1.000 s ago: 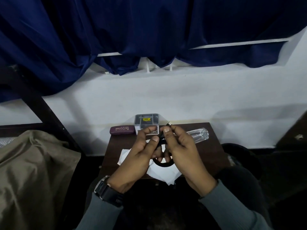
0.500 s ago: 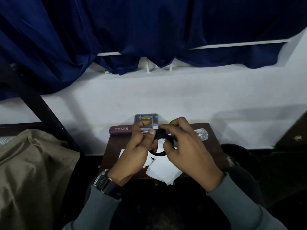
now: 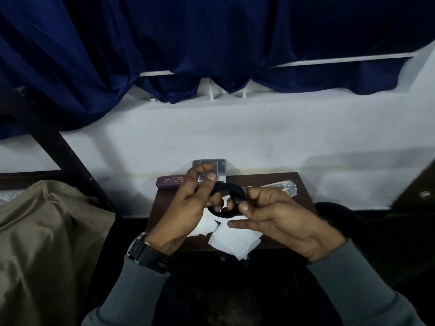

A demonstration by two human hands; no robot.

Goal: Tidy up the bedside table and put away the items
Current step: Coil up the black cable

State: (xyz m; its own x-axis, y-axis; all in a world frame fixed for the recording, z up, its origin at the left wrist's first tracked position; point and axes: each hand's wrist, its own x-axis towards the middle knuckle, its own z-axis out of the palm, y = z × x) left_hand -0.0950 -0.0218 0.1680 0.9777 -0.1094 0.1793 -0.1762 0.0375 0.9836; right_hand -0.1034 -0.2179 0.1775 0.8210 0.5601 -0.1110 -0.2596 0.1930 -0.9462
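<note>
Two hands hold a coiled black cable [image 3: 229, 189] above the worktop [image 3: 255, 178]: the left hand [image 3: 188, 205] pinches its top and the right hand [image 3: 277, 215] pinches its side. Coiling seems nearly finished. Next comes securing the loop and stowing it; white papers [image 3: 235, 240] and a spectacle case [image 3: 170, 181] await.

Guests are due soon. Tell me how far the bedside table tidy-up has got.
Nothing looks put away yet. In hand: the left hand and right hand hold a coiled black cable above the bedside table. Left to clear: the maroon glasses case, clear plastic box, clear bottle on its side and loose white papers.
</note>
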